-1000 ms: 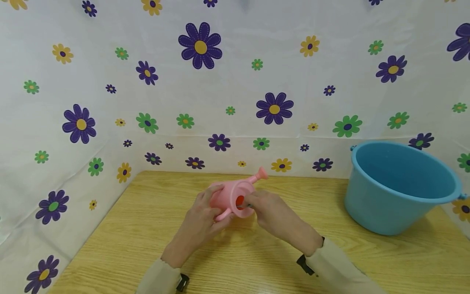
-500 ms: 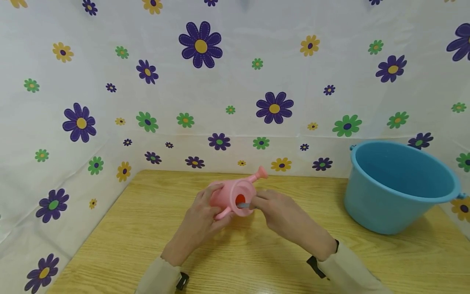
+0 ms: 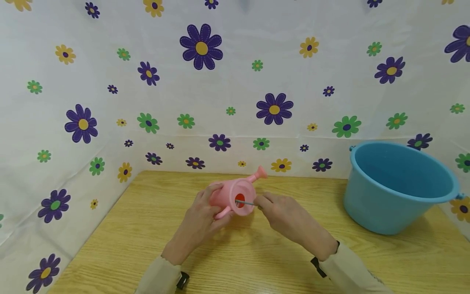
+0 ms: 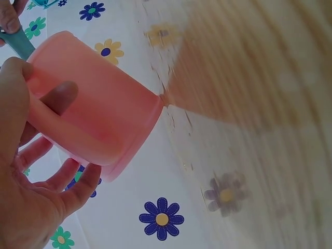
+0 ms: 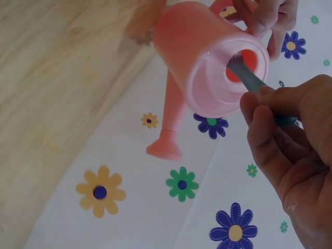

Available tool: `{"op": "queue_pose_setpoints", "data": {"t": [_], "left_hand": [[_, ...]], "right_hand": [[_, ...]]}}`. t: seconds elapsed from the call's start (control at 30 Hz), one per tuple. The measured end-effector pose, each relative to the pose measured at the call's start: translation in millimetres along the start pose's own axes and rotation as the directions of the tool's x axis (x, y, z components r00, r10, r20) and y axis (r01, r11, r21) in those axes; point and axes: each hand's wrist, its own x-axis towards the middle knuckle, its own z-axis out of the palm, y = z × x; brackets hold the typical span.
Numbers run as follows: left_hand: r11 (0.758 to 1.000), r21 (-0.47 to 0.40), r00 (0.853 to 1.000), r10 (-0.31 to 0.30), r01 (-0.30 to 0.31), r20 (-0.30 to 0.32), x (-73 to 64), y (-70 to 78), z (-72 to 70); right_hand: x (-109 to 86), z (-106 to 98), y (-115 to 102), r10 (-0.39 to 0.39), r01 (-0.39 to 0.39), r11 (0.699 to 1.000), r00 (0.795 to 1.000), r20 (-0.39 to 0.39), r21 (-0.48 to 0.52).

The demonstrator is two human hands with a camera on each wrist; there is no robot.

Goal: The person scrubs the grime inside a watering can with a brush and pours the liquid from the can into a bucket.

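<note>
A pink watering can (image 3: 224, 195) is tilted on its side over the table, its open top turned toward my right hand and its spout (image 5: 168, 127) pointing away. My left hand (image 3: 203, 214) grips it, with the thumb through the handle (image 4: 72, 132) and fingers around the body. Between thumb and fingers, my right hand (image 3: 284, 214) pinches a slim teal-handled brush (image 5: 249, 79). The brush head reaches into the opening and is mostly hidden there. Orange-red colour shows inside the round hole (image 5: 250, 58).
A large blue bucket (image 3: 382, 204) stands on the wooden table (image 3: 147, 212) at the right. Behind and on the left hangs a white flower-print sheet (image 3: 235, 81).
My right hand has drawn back to the right, baring more of the brush handle, whose angle has shifted. The left hand and watering can hold their place.
</note>
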Motion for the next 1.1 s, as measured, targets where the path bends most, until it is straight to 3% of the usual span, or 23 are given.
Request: {"op": "queue_pose_setpoints", "data": {"t": [0.1, 0.2, 0.37, 0.63, 0.87, 1.1], "left_hand": [[1.0, -0.011, 1.0, -0.015, 0.015, 0.002, -0.1, -0.7, 0.6], [1.0, -0.02, 1.0, -0.023, 0.023, 0.005, -0.2, -1.8, 0.8], [0.999, -0.028, 0.999, -0.034, 0.035, 0.011, -0.3, -2.7, 0.1], [0.999, -0.032, 0.999, -0.036, 0.036, 0.008, -0.2, -2.4, -0.7], [0.999, -0.033, 0.999, -0.038, 0.038, 0.007, 0.8, -2.9, -1.2], [0.998, -0.045, 0.999, -0.043, 0.044, 0.007, 1.0, -3.0, -1.3]], "right_hand": [[-1.3, 2.6, 0.7, 0.077, -0.072, 0.988, 0.997, -0.025, 0.139], [-1.6, 2.3, 0.8, 0.173, -0.156, 0.946, 0.984, -0.037, 0.284], [-0.9, -1.5, 0.6, 0.269, -0.231, 0.89, 0.962, -0.042, 0.393], [-1.5, -6.9, 0.2, 0.325, -0.277, 0.853, 0.945, -0.036, 0.442], [-0.1, -11.3, -1.2, 0.324, -0.258, 0.868, 0.942, -0.09, 0.424], [-1.5, -15.2, -1.1, 0.351, -0.291, 0.853, 0.934, -0.063, 0.434]]}}
